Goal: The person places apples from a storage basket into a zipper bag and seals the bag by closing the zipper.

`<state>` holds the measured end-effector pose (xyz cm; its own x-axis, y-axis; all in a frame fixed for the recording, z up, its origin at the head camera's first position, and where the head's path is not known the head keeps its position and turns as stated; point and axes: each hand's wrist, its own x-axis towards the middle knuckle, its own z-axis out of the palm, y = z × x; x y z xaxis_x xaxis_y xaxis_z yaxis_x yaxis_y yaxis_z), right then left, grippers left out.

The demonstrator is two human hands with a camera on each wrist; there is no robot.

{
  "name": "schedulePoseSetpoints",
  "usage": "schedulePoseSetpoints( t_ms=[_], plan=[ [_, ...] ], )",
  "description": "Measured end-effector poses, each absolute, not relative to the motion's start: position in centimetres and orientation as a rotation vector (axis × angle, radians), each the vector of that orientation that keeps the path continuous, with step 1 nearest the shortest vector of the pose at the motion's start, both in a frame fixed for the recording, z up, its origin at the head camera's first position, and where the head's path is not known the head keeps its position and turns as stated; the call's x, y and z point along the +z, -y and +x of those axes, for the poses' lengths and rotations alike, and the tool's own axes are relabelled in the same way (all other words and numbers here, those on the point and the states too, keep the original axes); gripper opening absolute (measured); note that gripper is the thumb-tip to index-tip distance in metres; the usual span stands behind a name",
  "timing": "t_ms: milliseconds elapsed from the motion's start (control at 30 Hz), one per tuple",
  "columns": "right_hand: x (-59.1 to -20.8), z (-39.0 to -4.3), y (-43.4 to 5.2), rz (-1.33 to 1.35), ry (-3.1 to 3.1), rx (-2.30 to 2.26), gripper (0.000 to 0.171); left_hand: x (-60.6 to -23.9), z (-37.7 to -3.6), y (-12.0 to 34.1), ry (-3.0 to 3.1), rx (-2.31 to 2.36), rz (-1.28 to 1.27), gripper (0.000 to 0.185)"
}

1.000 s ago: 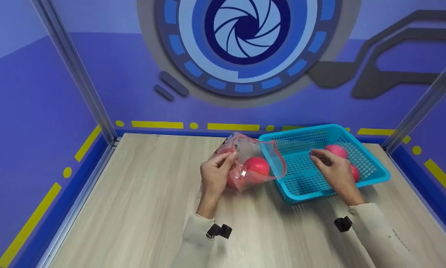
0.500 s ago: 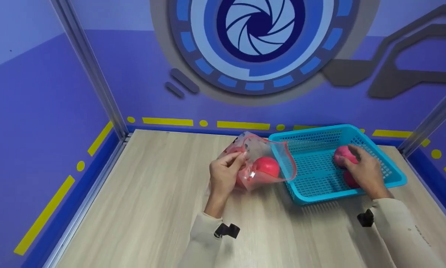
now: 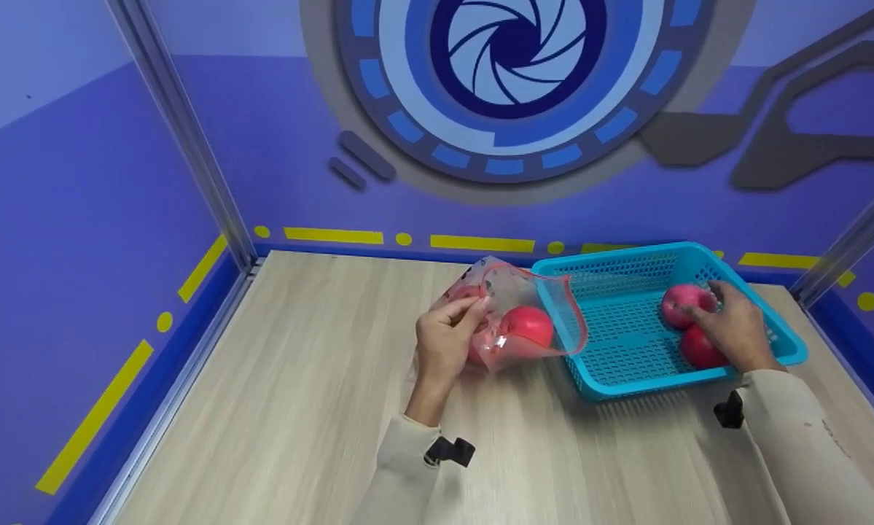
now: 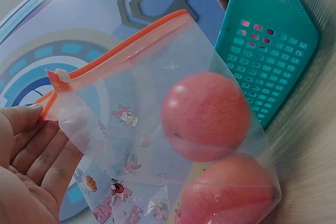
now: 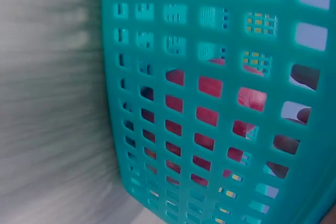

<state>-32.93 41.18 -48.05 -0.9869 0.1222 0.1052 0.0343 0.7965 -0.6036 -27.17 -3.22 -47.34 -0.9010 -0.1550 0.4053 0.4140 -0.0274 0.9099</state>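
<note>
1. Bagging looks about half done, we judge: two apples sit inside the bag, two more in the basket.
2. Our left hand pinches the bag's rim, holding the mouth open toward the basket.
3. Our right hand is in the basket, fingers curled round the far apple; the near apple lies just beside it.
4. Left, we judge: both basket apples go to the bag, then seal.
5. Room: bag mouth touches the basket's left wall, so a short hop. Table to the left is free; the right post stands near the basket corner.
</note>
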Motion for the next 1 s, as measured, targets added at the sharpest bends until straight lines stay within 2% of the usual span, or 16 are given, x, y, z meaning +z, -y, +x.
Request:
schedulePoseSetpoints(
  t_ms=[467,1000],
  plan=[
    [-48.8,-35.1,-41.4,-0.16,2.855,0.966,0.094,-47.5,-27.5,3.2,1.825,-1.99,-0.279,0.014],
    [-49.2,-35.4,-42.1,-0.243,2.877,1.061,0.104,-47.6,-27.6,3.1,1.818,-1.996,-0.295,0.014]
  ],
)
